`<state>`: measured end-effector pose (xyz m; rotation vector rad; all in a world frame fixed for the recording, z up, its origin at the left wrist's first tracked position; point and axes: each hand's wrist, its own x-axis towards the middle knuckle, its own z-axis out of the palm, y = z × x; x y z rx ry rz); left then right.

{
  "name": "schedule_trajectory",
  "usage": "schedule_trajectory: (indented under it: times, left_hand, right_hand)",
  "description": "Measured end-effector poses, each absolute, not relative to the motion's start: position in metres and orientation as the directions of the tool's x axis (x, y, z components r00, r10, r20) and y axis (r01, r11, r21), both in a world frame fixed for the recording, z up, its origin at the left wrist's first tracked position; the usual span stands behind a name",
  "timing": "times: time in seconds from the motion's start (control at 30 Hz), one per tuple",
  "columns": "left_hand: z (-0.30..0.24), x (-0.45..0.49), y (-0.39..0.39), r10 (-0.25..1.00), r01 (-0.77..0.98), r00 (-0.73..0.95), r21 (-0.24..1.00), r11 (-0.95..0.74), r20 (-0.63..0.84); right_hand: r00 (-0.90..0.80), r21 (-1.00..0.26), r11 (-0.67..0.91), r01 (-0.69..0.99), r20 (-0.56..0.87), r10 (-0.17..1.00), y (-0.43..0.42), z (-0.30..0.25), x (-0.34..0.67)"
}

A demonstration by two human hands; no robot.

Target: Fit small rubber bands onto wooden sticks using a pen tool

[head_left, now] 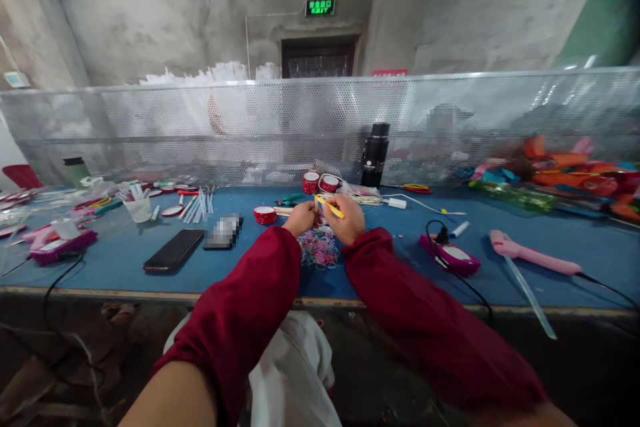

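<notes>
Both hands meet over the middle of the blue table. My right hand (347, 219) is closed on a slim yellow pen-like tool (334, 209), its kind not clear from here. Close beside it, my left hand (302, 218) has its fingers pinched together; whatever they hold is hidden or too small to name. Just below the hands lies a tangled heap of small coloured bands or threads (320, 250), mostly pink and blue. A red-rimmed round stack (265, 215) stands to the left of my left hand.
Left of my arms lie a dark phone (174, 251), a second phone-like device (223, 233) and a cup of white sticks (137, 209). A black flask (376, 155) stands behind. To the right are a purple device (457, 257) with a cord and a pink glue gun (535, 255).
</notes>
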<state>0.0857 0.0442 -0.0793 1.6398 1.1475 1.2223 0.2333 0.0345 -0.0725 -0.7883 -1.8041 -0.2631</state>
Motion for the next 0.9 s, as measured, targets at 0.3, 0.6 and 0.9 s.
schedule_trajectory:
  times: [0.3, 0.6, 0.9]
  left_hand:
    - [-0.0799, 0.0855, 0.0455, 0.952, 0.192, 0.143, 0.936, -0.294, 0.270]
    - [-0.0789, 0.0865, 0.0449, 0.957, 0.189, 0.130, 0.941, -0.282, 0.260]
    - [-0.0780, 0.0874, 0.0420, 0.959, 0.169, 0.123, 0.947, -0.272, 0.254]
  right_hand:
    - [-0.181, -0.195, 0.758, 0.622, 0.907, 0.381, 0.0340, -0.0724, 0.2335]
    - [-0.174, -0.176, 0.768, 0.616, 0.920, 0.350, 0.0330, -0.0718, 0.2333]
    - [-0.166, -0.163, 0.758, 0.631, 0.927, 0.337, 0.0359, -0.0727, 0.2353]
